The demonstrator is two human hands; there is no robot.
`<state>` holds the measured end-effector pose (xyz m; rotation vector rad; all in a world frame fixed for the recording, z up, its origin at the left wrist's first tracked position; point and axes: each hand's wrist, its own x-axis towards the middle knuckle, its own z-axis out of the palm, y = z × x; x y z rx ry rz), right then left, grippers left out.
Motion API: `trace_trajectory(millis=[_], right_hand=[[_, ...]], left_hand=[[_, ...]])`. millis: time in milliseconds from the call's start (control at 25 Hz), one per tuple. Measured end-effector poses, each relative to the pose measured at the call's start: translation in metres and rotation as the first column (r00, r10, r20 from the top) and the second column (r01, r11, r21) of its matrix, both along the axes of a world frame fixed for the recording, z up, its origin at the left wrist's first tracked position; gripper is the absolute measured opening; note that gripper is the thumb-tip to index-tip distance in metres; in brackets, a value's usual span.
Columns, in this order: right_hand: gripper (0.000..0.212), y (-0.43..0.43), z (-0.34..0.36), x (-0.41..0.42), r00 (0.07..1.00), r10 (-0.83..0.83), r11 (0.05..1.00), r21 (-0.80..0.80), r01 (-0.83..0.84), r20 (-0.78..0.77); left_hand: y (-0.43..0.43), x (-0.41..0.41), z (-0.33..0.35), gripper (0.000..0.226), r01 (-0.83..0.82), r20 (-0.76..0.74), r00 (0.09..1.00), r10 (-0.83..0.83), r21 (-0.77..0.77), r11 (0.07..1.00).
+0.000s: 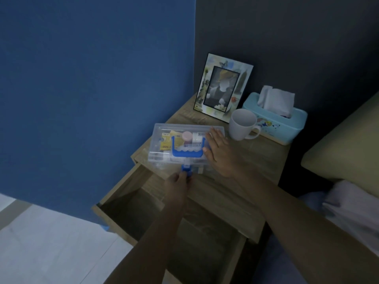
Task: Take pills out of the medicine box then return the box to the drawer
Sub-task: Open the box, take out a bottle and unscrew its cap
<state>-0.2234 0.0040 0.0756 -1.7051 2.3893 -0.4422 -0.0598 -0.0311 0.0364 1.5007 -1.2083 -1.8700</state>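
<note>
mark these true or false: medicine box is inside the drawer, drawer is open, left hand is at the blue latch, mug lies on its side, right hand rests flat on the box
1. The medicine box is inside the drawer. False: it sits on the nightstand top.
2. The drawer is open. True.
3. The left hand is at the blue latch. True.
4. The mug lies on its side. False: it stands upright.
5. The right hand rests flat on the box. True.

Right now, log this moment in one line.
medicine box: on nightstand, lid shut | left hand: on blue latch | right hand: steadying box | drawer: open
</note>
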Motion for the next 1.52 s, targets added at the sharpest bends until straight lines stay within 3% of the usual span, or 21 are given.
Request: trace_trajectory(millis=[200, 280, 360, 400, 480, 560, 720, 840, 920, 1000, 1160, 1280, 1520], right_hand=[[0.057, 0.0, 0.001, 0.0, 1.0, -0.011, 1.0, 0.005, 0.011, 0.025], [0.062, 0.001, 0.003, -0.001, 0.998, 0.0, 1.0, 0.019, -0.001, 0.055], [0.081, 0.003, 0.01, -0.003, 0.992, 0.048, 0.996, 0.072, -0.057, 0.118], [0.092, 0.005, 0.014, -0.006, 0.987, 0.08, 0.99, 0.102, -0.095, 0.137], [0.103, 0.007, 0.022, -0.013, 0.983, 0.148, 0.974, 0.158, -0.164, 0.107], [0.102, 0.007, 0.031, -0.021, 0.979, 0.201, 0.952, 0.229, -0.204, 0.037], [0.081, 0.007, 0.048, -0.032, 0.937, 0.323, 0.924, 0.256, -0.282, -0.133], [0.057, 0.006, 0.075, -0.039, 0.927, 0.332, 0.943, 0.025, -0.333, -0.174], [0.035, -0.004, 0.089, -0.049, 0.905, 0.286, 0.915, -0.19, -0.355, -0.315], [0.022, -0.021, 0.101, -0.058, 0.915, 0.193, 0.919, -0.262, -0.296, -0.355], [0.04, -0.056, 0.101, -0.074, 0.923, 0.086, 0.977, -0.149, -0.151, -0.375], [0.06, -0.068, 0.089, -0.083, 0.929, 0.093, 0.994, -0.02, -0.107, -0.359], [0.07, -0.086, 0.084, -0.096, 0.933, 0.097, 0.991, 0.116, -0.06, -0.345]], left_hand=[[-0.004, 0.009, -0.001, 0.024, 0.04, 0.01, 0.999, -0.04, -0.014, 0.999], [-0.008, 0.014, 0.007, 0.026, -0.123, 0.055, 0.991, 0.122, 0.015, 0.992], [-0.018, 0.023, 0.019, 0.035, -0.328, 0.131, 0.935, 0.329, -0.03, 0.944], [-0.024, 0.028, 0.025, 0.044, -0.351, 0.127, 0.925, 0.359, -0.083, 0.933], [-0.039, 0.034, 0.033, 0.057, -0.246, 0.089, 0.961, 0.263, -0.166, 0.955], [-0.048, 0.034, 0.041, 0.055, -0.092, 0.123, 0.985, 0.121, -0.222, 0.971], [-0.051, 0.036, 0.048, 0.049, -0.02, 0.187, 0.979, 0.078, -0.29, 0.957], [-0.055, 0.036, 0.051, 0.054, 0.007, 0.214, 0.975, 0.06, -0.302, 0.953], [-0.059, 0.035, 0.051, 0.054, 0.052, 0.257, 0.966, 0.033, -0.316, 0.947], [-0.059, 0.036, 0.05, 0.055, 0.085, 0.283, 0.959, 0.011, -0.325, 0.942], [-0.059, 0.036, 0.052, 0.064, 0.146, 0.323, 0.946, -0.017, -0.38, 0.913], [-0.061, 0.035, 0.052, 0.063, 0.195, 0.341, 0.938, -0.056, -0.389, 0.9], [-0.062, 0.036, 0.055, 0.062, 0.209, 0.365, 0.929, -0.06, -0.386, 0.899]])
